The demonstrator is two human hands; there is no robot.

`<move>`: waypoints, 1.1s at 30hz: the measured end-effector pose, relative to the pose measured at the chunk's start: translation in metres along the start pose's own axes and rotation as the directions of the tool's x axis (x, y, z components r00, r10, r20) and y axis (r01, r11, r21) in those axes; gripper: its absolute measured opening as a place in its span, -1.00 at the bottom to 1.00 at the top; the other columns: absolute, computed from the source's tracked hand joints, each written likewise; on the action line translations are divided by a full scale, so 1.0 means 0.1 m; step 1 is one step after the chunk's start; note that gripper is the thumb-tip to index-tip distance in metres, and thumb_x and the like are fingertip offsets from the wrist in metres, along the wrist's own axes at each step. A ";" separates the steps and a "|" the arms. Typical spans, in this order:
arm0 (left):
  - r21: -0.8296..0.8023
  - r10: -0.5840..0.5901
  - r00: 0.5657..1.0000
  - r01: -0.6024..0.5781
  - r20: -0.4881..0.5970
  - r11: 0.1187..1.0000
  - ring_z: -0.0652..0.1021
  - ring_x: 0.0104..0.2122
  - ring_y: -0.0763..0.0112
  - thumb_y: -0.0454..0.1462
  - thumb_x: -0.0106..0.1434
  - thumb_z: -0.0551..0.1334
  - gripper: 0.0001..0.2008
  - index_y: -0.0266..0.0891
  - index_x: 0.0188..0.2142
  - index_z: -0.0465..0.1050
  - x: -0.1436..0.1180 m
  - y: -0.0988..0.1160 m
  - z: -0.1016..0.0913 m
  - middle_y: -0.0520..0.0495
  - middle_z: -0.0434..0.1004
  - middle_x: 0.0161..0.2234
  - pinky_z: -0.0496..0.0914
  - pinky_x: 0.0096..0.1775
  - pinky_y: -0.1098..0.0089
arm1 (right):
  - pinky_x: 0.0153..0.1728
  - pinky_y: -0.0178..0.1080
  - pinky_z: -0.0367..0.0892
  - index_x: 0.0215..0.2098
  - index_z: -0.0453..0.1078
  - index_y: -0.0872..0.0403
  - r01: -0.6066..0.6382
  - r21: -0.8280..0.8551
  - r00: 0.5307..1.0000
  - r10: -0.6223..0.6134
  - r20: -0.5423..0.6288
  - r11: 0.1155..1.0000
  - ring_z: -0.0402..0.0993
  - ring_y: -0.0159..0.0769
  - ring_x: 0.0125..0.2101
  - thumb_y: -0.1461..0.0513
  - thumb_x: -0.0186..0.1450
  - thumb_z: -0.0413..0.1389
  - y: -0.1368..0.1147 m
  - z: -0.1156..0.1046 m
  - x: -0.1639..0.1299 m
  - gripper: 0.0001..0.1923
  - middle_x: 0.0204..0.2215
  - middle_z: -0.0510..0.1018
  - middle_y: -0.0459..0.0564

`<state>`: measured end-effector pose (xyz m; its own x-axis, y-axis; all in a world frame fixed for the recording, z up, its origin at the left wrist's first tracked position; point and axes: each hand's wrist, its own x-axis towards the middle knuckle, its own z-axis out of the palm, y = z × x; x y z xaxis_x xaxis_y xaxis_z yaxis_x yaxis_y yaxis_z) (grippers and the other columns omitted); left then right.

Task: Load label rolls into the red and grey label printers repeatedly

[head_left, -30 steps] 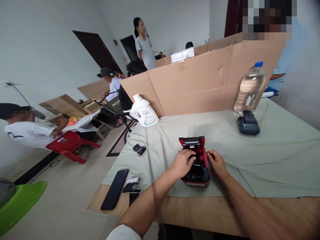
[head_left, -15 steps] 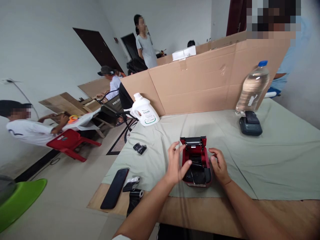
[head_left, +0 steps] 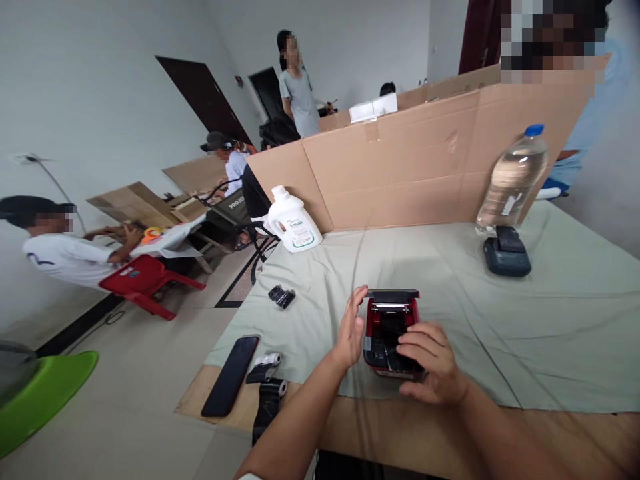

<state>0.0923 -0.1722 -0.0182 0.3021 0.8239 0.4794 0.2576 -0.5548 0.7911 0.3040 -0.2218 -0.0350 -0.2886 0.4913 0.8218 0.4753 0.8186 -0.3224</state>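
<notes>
My left hand: flat, fingers upright and spread loose, palm against the left wall of the red printer, gripping nothing | printer: boxy glossy plastic, lid up, near table edge on the wrinkled pale-green cloth | my right hand: arched over its near right corner, fingers curled inside the open bay.

Red printer, lid raised, on cloth-covered surface. Left hand flat against its side; right hand fingers inside open bay. Phone, paper rolls lie nearby.
</notes>
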 end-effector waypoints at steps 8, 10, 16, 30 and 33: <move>-0.032 0.154 0.988 -0.155 -0.019 0.987 0.14 0.24 0.06 -0.01 0.38 -0.14 -0.47 -0.23 0.21 0.13 -0.15 -0.02 0.03 -0.28 0.10 0.24 0.03 0.22 -0.04 | -0.23 -0.12 0.30 -0.33 0.45 0.01 0.070 -0.119 0.998 -0.068 0.017 0.990 0.45 -0.22 -0.31 0.18 0.17 0.21 -0.13 0.09 0.06 -0.90 -0.42 0.59 -0.04; -0.040 0.164 0.986 -0.165 -0.033 0.986 0.15 0.24 0.05 -0.01 0.37 -0.13 -0.47 -0.23 0.19 0.15 -0.18 -0.02 0.04 -0.29 0.11 0.23 0.04 0.21 -0.06 | -0.24 -0.13 0.30 -0.33 0.44 0.04 0.069 -0.113 0.997 -0.071 -0.010 0.991 0.44 -0.24 -0.32 0.26 0.19 0.20 -0.16 0.08 0.08 -0.94 -0.43 0.59 -0.06; -0.017 0.182 0.982 -0.183 -0.045 0.983 0.17 0.23 0.04 -0.02 0.37 -0.11 -0.50 -0.23 0.17 0.17 -0.24 -0.01 0.07 -0.30 0.14 0.20 0.07 0.19 -0.07 | -0.25 -0.14 0.31 -0.29 0.44 0.05 0.070 -0.095 0.996 -0.074 -0.047 0.993 0.42 -0.25 -0.32 0.27 0.24 0.17 -0.25 0.06 0.10 -0.94 -0.43 0.59 -0.05; 0.075 0.217 0.973 -0.212 -0.078 0.974 0.20 0.20 0.01 -0.04 0.37 -0.15 -0.55 -0.24 0.03 0.27 -0.49 -0.16 0.21 -0.29 0.22 0.08 0.13 0.15 -0.10 | -0.04 0.04 0.31 -0.02 0.36 0.12 -0.114 -0.189 0.993 0.120 0.020 0.975 0.42 -0.06 -0.12 0.05 0.18 0.16 -0.09 0.11 0.03 -0.52 -0.18 0.52 0.15; 0.087 0.226 0.968 -0.218 -0.105 0.972 0.21 0.19 0.03 -0.07 0.38 -0.17 -0.56 -0.25 0.03 0.27 -0.49 -0.17 0.25 -0.29 0.23 0.07 0.14 0.14 -0.11 | -0.05 0.01 0.33 -0.03 0.35 0.13 -0.121 -0.200 0.993 0.122 -0.006 0.972 0.45 -0.09 -0.14 0.12 0.18 0.15 -0.09 0.14 0.01 -0.58 -0.21 0.54 0.13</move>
<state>0.0957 -0.2060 -0.0643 0.2546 0.6846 0.6830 0.2644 -0.7286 0.6318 0.2876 -0.2247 -0.0377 -0.2238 0.5857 0.7790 0.6634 0.6771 -0.3185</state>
